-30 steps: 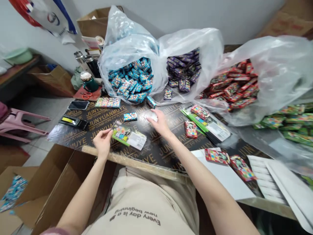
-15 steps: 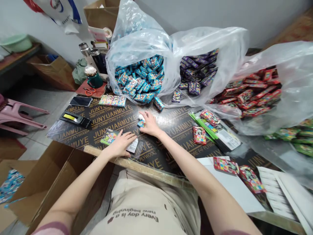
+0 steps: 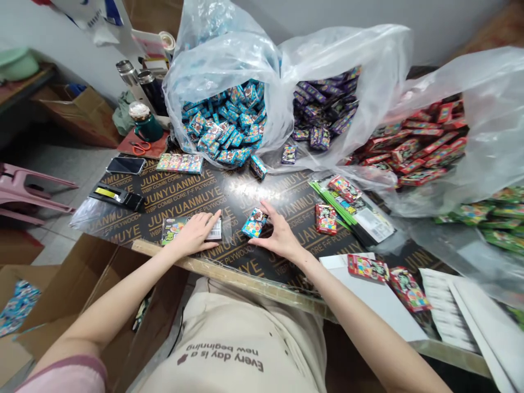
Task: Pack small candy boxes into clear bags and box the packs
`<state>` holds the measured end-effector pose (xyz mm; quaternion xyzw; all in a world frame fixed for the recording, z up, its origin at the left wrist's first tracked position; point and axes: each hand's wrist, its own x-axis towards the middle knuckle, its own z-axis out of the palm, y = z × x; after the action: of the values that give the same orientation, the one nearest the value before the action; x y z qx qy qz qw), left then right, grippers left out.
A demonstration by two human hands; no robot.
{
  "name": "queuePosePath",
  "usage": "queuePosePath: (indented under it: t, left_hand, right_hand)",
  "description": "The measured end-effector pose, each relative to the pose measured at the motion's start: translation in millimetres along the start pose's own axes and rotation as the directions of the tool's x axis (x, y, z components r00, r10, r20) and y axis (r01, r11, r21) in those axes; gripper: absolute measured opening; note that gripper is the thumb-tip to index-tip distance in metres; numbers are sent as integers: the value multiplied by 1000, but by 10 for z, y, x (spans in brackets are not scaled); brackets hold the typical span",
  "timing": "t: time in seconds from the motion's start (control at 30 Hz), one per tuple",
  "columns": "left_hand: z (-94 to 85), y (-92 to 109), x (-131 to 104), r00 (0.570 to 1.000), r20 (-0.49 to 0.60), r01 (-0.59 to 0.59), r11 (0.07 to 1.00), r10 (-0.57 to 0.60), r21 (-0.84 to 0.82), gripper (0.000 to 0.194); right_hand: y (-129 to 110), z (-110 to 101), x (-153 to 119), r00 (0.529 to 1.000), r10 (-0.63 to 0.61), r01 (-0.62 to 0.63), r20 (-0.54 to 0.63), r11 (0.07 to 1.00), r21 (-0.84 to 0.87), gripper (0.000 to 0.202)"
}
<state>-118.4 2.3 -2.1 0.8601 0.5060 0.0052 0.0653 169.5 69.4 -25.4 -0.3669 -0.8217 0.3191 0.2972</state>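
My left hand (image 3: 197, 233) lies with fingers stretched over a flat printed packet (image 3: 172, 229) near the table's front edge. The packet's green, colourful end shows on one side of the hand and a barcode on the other; its middle is hidden. To the right, my right hand (image 3: 280, 236) curves its thumb and fingers round a small blue candy box (image 3: 254, 222) on the tabletop. Part of the box's right side is covered by the fingers. Further right sit a small red box (image 3: 326, 219) and a stack of green-edged packets (image 3: 368, 221) with another red box (image 3: 344, 188) on top.
Clear plastic bags hold blue boxes (image 3: 229, 136), purple boxes (image 3: 327, 109) and red boxes (image 3: 429, 142) along the back. A stapler (image 3: 117, 197), a phone (image 3: 125, 165) and orange scissors (image 3: 140, 147) lie left. White sheets (image 3: 376, 300) lie front right; an open carton (image 3: 69, 295) stands below left.
My right hand has drawn the blue box rightward and nearer to me, turning so that more of it shows. My left hand stays on the packet. The whole view has shifted slightly.
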Motion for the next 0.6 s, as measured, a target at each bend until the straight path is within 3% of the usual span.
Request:
queuePosePath:
  t: [0.13,0.27,0.43,0.6]
  left_hand:
    - [-6,78,45,996,-84,-36,999,33,-35,87]
    - [10,167,115,989,-144,-57,995,46,-76,110]
    - [50,250,209,967,-253,-74,982,28,-173,119]
    - [80,284,308,972,-234,-95,952,25,-292,119]
  right_hand:
    - [-193,79,-49,996,-92,92,-11,996,-22,103]
    - [-266,142,-74,999,-19,16,-48,998,-55,104]
    - [-316,84,-126,995,-38,52,97,988,-143,102]
    - [-287,-7,-151,990,-47,56,130,997,-62,94]
